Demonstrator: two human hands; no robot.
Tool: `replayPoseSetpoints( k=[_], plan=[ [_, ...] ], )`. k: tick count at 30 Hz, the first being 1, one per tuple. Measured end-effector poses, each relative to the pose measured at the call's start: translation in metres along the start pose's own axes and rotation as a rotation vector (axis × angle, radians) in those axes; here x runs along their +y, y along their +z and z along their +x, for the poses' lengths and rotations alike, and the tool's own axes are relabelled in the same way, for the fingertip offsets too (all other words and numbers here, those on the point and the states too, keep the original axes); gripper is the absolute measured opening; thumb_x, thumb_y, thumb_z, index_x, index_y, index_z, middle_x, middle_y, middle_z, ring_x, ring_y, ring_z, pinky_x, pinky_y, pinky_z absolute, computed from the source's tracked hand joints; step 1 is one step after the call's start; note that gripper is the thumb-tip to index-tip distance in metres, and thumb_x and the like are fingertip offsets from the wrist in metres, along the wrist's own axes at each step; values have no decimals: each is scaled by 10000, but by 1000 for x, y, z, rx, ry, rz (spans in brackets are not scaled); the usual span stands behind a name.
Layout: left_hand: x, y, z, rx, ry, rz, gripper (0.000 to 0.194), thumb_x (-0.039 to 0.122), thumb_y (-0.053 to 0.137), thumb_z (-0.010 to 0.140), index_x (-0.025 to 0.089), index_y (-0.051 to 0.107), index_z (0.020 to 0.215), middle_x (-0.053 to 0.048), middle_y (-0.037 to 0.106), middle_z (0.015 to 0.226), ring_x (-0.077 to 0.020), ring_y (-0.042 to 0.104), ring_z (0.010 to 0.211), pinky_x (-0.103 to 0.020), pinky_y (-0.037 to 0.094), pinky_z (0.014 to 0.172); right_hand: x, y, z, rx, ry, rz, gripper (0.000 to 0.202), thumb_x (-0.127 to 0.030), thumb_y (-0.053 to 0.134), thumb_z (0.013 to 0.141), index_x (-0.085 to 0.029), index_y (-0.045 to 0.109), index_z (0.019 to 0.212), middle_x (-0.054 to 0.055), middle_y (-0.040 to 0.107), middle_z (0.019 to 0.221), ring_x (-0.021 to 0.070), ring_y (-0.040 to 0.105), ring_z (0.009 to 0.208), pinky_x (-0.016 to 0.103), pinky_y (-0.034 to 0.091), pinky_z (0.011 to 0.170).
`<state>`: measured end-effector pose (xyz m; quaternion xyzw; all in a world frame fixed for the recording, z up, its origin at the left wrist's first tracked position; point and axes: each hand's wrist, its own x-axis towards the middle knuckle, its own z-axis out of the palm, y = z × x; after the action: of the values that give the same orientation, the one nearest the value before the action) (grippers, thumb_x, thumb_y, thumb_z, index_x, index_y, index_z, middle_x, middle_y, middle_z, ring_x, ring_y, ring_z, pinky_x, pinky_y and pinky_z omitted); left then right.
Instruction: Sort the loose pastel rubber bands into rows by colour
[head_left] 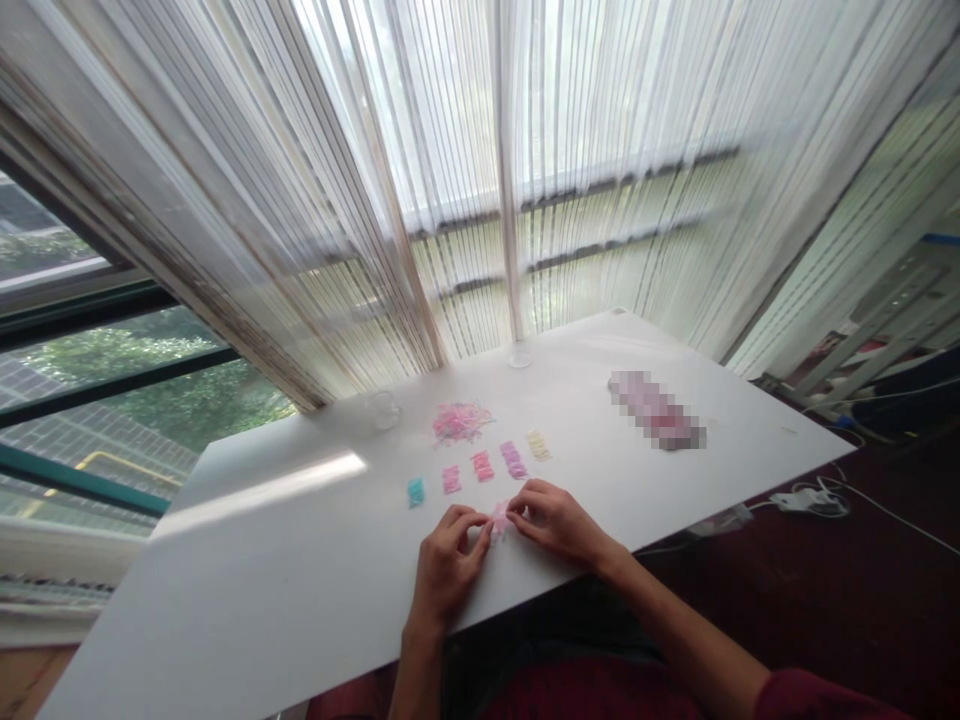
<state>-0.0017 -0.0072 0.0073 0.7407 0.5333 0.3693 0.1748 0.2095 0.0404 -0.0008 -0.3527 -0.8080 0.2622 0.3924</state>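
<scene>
Near the front edge of the white table, my left hand and my right hand meet at a small pale pink piece. Fingertips of both hands pinch it from either side. Just beyond them lies a row of small bundles: teal, pink, red-pink, purple and pale yellow. Behind the row is a loose heap of pink strips.
Clear round dishes stand at the back edge, one left and one further right. A pixelated pinkish object lies on the right. Striped curtains hang behind; a white power strip is beyond the right edge.
</scene>
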Motion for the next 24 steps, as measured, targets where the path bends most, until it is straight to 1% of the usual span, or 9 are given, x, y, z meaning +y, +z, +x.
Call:
replayPoseSetpoints(
  k=[7,15,24],
  plan=[
    [1,0,1,10,6,4,162,315,597,960,217,724,944,-25,667,897,-105,554,600,-219,491,591,-1,-2,0,-5,2,3,106,-214,616,934,-199,719,911,29,648,821,148,622,704,265,535,692],
    [-1,1,-1,-2,-5,-11,138,304,609,953,220,719,959,-20,656,908,-102,532,606,-216,479,594,1,-1,0,-7,11,3,77,-161,650,901,-192,720,903,26,651,820,140,621,698,253,531,691],
    [-2,1,-1,-8,-14,-26,138,308,609,954,222,717,963,-20,653,911,-104,529,608,-219,474,594,1,0,-1,-8,18,13,79,-150,660,892,-194,723,909,23,651,825,134,620,681,249,530,680]
  ],
)
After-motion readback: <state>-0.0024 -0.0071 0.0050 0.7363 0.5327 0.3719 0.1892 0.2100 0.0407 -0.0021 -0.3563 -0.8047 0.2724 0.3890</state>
